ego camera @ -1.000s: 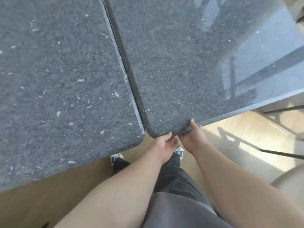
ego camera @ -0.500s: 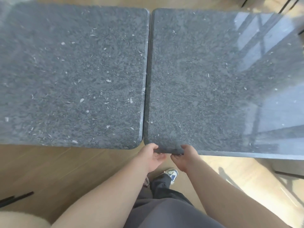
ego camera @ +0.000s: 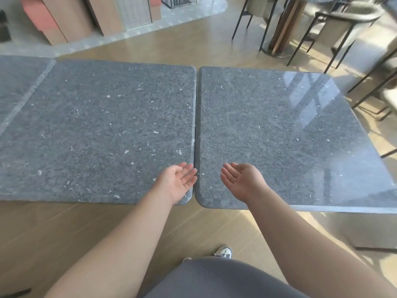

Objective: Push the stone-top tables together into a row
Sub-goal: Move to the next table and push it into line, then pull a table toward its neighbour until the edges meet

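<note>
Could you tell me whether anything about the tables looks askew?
Slightly: the right table sits a little nearer than the middle table, so their near edges do not line up. The seam is narrow and even. Both hands hover open.

Head camera looks forward-down, close above tables (ego camera: 107, 125)

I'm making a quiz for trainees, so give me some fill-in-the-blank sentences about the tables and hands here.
1. Both hands, the left hand and the right hand, are ____, holding nothing.
2. The two dark grey speckled stone-top tables, left and right, stand side by ____.
3. The floor is made of ____.

Missing words: open; side; wood
</note>
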